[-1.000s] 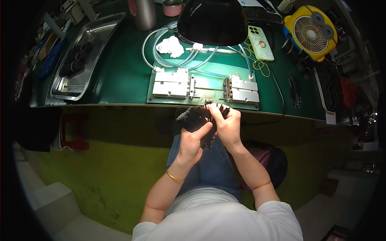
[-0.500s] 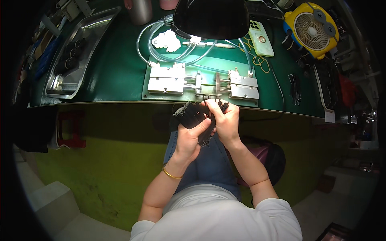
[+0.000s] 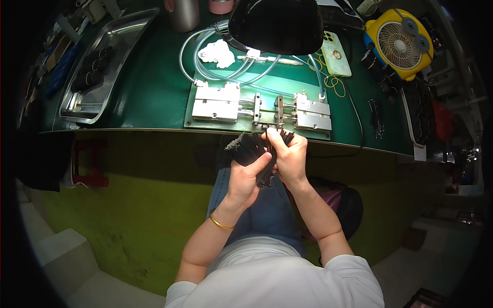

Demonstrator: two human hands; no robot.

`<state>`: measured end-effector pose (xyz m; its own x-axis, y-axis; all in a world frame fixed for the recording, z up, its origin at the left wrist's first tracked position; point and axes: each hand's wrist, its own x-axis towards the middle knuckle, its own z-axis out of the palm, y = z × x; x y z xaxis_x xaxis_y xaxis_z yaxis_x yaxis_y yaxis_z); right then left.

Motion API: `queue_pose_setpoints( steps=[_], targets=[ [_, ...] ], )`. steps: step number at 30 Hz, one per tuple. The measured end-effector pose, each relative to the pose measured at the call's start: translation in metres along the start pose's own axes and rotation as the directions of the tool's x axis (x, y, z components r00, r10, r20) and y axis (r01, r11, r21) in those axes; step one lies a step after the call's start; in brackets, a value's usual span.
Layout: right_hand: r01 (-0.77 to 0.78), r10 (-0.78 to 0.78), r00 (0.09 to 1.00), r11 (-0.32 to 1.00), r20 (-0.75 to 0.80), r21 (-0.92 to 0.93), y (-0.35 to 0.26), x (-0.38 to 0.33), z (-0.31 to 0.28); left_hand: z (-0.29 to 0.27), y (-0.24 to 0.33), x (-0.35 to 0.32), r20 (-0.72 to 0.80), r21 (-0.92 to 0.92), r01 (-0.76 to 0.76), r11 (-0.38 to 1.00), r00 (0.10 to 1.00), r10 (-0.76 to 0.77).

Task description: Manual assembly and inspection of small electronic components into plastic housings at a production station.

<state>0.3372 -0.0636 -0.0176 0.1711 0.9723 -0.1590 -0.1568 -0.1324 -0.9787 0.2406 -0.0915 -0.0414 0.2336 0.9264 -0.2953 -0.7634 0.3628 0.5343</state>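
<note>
A thick bundle of thin black strips (image 3: 246, 148) fans out in front of the bench edge. My left hand (image 3: 243, 180) is closed round its lower part, with the thumb lying across the strips. Beside it, my right hand (image 3: 290, 157) pinches a few black strips between thumb and fingers at the bundle's right side. Its fingertips are right by the front of a metal clamping fixture. That fixture has a left cylinder block (image 3: 215, 105) and a right cylinder block (image 3: 313, 115), with upright jaws (image 3: 257, 108) facing each other across a gap. The strip ends near my right fingertips are partly hidden.
A black lamp head (image 3: 276, 25) overhangs the fixture. Clear air hoses (image 3: 190, 38), crumpled white tissue (image 3: 217, 53) and a pale green phone (image 3: 336, 56) lie behind. A metal tray (image 3: 110, 105) with black bundles is left; a yellow fan (image 3: 400, 46) and loose black strips (image 3: 377, 119) are right.
The whole view has shifted slightly. Both hands keep nearly the same grip on the black strips, and the fixture looks unchanged.
</note>
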Motion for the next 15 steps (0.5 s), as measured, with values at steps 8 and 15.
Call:
queue_pose_setpoints(
  steps=[8, 15],
  targets=[
    [0.047, -0.043, 0.998, 0.996, 0.053, -0.070, -0.011, -0.011, 0.006, -0.003, 0.003, -0.006, -0.002, 0.004, 0.004, 1.000, 1.000, -0.004],
    [0.022, -0.021, 1.000, 0.999, 0.010, -0.036, -0.005, -0.005, 0.004, -0.002, 0.003, -0.003, -0.026, 0.047, 0.014, 0.999, 1.000, -0.013]
  ],
)
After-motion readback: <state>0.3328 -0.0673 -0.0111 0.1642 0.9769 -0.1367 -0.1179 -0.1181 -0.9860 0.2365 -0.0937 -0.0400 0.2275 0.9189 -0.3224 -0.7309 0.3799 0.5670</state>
